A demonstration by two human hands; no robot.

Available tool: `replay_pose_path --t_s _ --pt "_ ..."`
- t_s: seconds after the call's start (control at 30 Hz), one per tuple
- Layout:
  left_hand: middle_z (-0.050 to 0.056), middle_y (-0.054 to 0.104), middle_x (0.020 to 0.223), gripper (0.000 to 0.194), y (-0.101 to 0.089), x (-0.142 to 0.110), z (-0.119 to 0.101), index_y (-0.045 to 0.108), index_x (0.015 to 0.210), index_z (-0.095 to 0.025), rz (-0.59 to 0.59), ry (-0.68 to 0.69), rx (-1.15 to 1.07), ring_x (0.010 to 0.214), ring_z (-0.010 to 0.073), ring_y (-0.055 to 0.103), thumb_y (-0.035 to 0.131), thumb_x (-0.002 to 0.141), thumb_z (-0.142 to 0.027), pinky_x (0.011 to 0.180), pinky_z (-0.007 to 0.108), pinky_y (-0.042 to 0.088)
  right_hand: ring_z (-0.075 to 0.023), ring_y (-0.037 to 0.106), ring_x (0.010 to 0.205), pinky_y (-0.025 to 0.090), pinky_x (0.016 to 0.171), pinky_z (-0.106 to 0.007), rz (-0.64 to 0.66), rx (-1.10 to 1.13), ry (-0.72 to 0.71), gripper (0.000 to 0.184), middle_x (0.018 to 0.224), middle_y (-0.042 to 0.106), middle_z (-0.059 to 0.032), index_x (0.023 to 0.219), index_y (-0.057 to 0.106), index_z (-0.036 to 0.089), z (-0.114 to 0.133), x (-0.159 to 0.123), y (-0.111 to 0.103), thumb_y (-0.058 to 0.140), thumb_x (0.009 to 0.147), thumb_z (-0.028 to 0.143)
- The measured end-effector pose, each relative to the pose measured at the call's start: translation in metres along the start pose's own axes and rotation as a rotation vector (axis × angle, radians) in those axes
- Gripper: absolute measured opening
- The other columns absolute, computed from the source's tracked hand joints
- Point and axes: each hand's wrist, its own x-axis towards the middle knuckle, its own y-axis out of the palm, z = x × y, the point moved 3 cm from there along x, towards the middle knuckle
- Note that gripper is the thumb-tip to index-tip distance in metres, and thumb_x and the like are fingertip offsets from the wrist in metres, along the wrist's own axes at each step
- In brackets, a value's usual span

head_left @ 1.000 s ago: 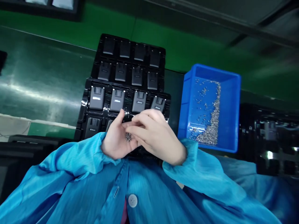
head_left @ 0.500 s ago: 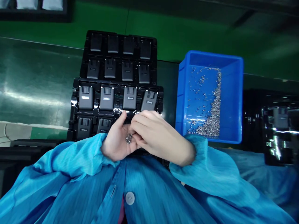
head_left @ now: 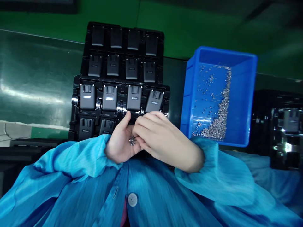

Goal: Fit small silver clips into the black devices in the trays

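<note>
Two bare hands meet low in the view, in front of a black front tray [head_left: 76, 82]. Left hand [head_left: 118, 145]: palm up and cupped open, thumb raised and pointing away from the wearer; a small heap of shiny metal pieces [head_left: 132, 141] rests in the palm. Right hand [head_left: 158, 135]: back upward, fingers bent and bunched, tips over the left palm just beside the heap; whether they pinch a piece cannot be told, since the hand hides them. Front tray: far row holds four black devices [head_left: 109, 101], lettering legible on some as "Riton"; the rightmost device [head_left: 154, 101] sits askew, its near end swung leftward. Two more devices [head_left: 86, 128] show in the nearer row; the remainder of that row is covered by hands and sleeve. Rear tray [head_left: 85, 60], directly beyond: eight similar devices [head_left: 113, 65], two rows of four. Blue bin [head_left: 246, 101] stands right of the trays on the green worktop [head_left: 40, 69]; inside, many loose metal pieces [head_left: 219, 127] lie heaped toward its near side and in a strip leading away, with a few scattered to the left. Far right: another black device [head_left: 291, 120], partly in shadow.
</note>
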Motion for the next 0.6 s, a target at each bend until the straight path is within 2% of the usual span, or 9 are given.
replay_pose_path --t_s 0.1,0.23,0.33,0.47,0.6 --pt "0.005 0.058 0.06 0.072 -0.001 0.0 -0.001 0.062 0.065 -0.014 0.103 0.001 0.003 0.059 0.0132 0.061 0.019 0.1 -0.06 0.066 0.025 0.052 -0.0215 0.049 0.086 0.038 0.084 -0.038 -0.002 0.06 0.036 0.011 0.089 0.058 -0.0062 0.083 0.058 0.017 -0.002 0.0 -0.004 0.05 0.09 0.014" --pt "0.006 0.061 0.061 0.077 0.0 -0.002 -0.003 0.063 0.065 -0.014 0.189 -0.009 -0.035 0.06 0.0125 0.061 0.013 0.1 -0.061 0.067 0.024 0.051 -0.0206 0.05 0.086 0.039 0.082 -0.035 -0.101 0.106 0.065 0.012 0.087 0.058 -0.0053 0.082 0.057 0.018 -0.002 0.002 -0.012 0.051 0.092 0.015" --pt "0.004 0.056 0.055 0.077 0.001 -0.003 -0.004 0.059 0.059 -0.015 0.167 -0.016 -0.066 0.054 0.0108 0.057 0.012 0.1 -0.059 0.061 0.022 0.049 -0.02 0.05 0.085 0.038 0.082 -0.035 -0.138 0.095 0.037 0.013 0.085 0.058 -0.0042 0.081 0.059 0.018 0.004 0.005 -0.012 0.053 0.093 0.018" --pt "0.004 0.052 0.05 0.076 0.001 -0.003 -0.004 0.053 0.052 -0.016 0.095 0.002 -0.086 0.048 0.0098 0.053 0.011 0.101 -0.057 0.051 0.02 0.043 -0.0206 0.048 0.08 0.037 0.08 -0.037 -0.131 -0.053 0.047 0.017 0.081 0.058 -0.0037 0.077 0.06 0.018 0.013 0.01 -0.005 0.055 0.093 0.018" --pt "0.001 0.046 0.049 0.072 -0.003 0.0 -0.002 0.057 0.059 -0.016 0.022 0.035 -0.101 0.043 0.0089 0.046 0.013 0.102 -0.055 0.048 0.02 0.039 -0.0227 0.048 0.077 0.037 0.08 -0.039 -0.124 -0.227 0.065 0.015 0.079 0.059 -0.0059 0.078 0.063 0.016 0.023 0.012 0.0 0.055 0.09 0.014"
